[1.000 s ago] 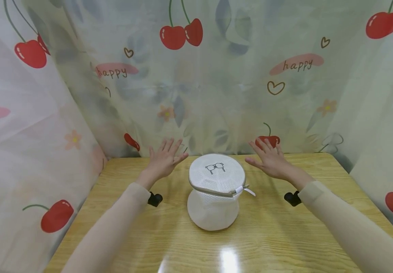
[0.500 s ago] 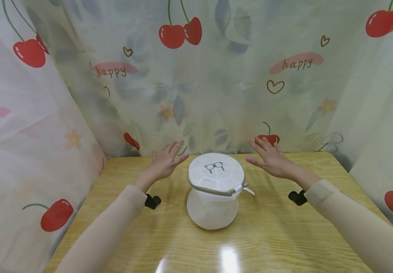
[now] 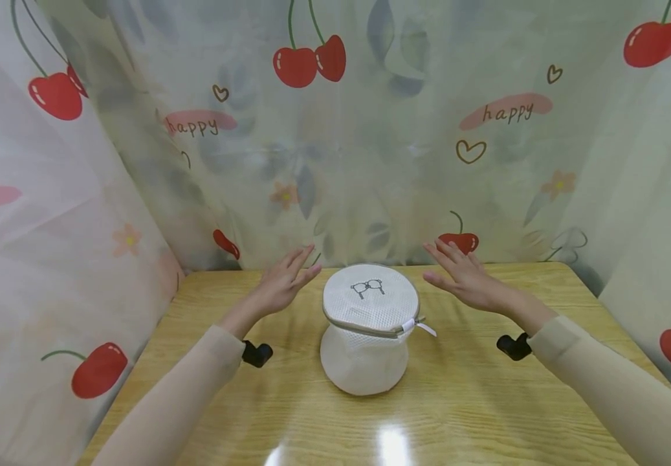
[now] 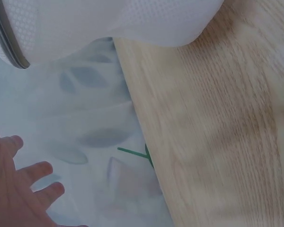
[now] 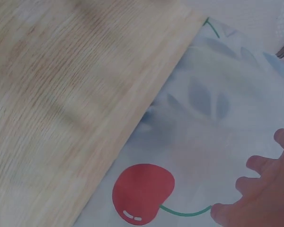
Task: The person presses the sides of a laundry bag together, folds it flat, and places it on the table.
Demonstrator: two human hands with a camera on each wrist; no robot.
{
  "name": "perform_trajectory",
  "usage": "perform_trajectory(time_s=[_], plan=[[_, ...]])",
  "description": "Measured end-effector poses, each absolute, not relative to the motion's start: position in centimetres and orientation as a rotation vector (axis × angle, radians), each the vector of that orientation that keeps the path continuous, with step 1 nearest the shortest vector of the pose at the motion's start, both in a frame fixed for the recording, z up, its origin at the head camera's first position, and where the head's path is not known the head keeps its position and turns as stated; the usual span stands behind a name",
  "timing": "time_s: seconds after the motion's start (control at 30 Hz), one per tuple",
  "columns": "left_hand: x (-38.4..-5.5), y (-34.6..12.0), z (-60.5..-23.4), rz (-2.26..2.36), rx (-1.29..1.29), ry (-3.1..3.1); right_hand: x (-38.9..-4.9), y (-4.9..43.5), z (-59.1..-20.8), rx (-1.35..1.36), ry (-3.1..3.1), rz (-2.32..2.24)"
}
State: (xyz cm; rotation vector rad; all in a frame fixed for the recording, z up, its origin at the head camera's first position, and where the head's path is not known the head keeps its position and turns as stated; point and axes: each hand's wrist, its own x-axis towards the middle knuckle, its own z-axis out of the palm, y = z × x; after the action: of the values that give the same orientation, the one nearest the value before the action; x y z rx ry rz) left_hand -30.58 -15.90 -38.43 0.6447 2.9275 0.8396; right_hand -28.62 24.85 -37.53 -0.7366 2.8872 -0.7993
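A white mesh laundry bag [image 3: 370, 304] stands on the table, with glasses stitched on its round top. A grey zipper [image 3: 364, 330] runs round the top edge, and its white pull tab [image 3: 426, 329] sticks out at the right. My left hand [image 3: 281, 285] hovers left of the bag, fingers extended, apart from it. On the other side my right hand [image 3: 466, 278] is held up with fingers spread, also touching nothing. Part of the bag [image 4: 165, 19] fills the top of the left wrist view; only its edge [image 5: 260, 21] appears at the right wrist view's top right.
The wooden table [image 3: 242, 414] carries the bag near its back edge. Behind and at both sides hangs a curtain [image 3: 335, 162] printed with cherries and hearts. Black wrist devices [image 3: 257, 354] sit at both cuffs.
Both hands have tilted slightly, turning their palms more toward the bag, and the wrists have shifted a little outward. The bag stays in place.
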Motion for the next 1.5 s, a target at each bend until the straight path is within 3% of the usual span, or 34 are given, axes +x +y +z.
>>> perform_trajectory(time_s=[0.87,1.5], plan=[[-27.6,-15.4,-39.0,1.221,0.712,2.599,-25.8,23.8,-38.9,-0.700,2.492,-1.289],[-26.8,-15.5,-38.9,1.485,0.567,2.278,-24.9,23.6,-39.4,-0.605,2.236,-1.503]])
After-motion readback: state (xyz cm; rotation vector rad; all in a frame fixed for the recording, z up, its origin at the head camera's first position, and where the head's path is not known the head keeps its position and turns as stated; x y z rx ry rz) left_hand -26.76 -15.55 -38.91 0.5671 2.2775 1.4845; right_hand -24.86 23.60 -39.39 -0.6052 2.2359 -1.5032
